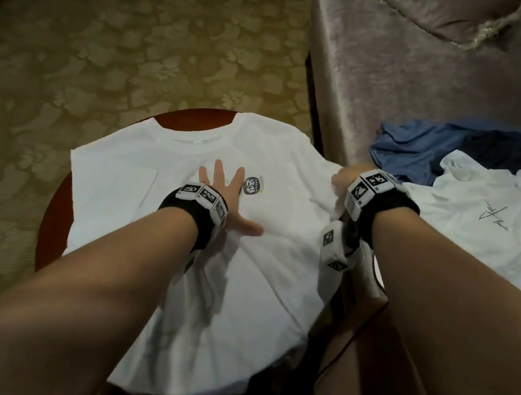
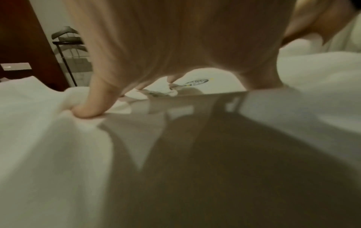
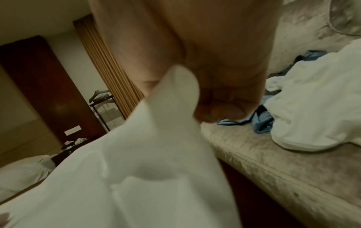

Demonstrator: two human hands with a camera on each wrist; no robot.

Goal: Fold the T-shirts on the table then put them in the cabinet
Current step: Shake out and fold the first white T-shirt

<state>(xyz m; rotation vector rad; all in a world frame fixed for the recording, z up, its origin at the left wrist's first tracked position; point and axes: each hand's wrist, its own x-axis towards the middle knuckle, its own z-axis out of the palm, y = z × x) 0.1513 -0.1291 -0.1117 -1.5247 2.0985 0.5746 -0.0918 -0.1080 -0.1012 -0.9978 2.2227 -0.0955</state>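
Head view: left grip [image 1: 223, 191] spread flat on white T-shirt [image 1: 179, 217] over round surface [image 1: 52, 223]; right grip [image 1: 342, 180] pinching its sleeve at 2 o'clock (more shirts [image 1: 492, 217] beyond).

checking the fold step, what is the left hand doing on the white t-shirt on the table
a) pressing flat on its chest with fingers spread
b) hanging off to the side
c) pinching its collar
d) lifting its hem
a: the left hand lies open, fingers spread, on the white T-shirt beside its chest logo.
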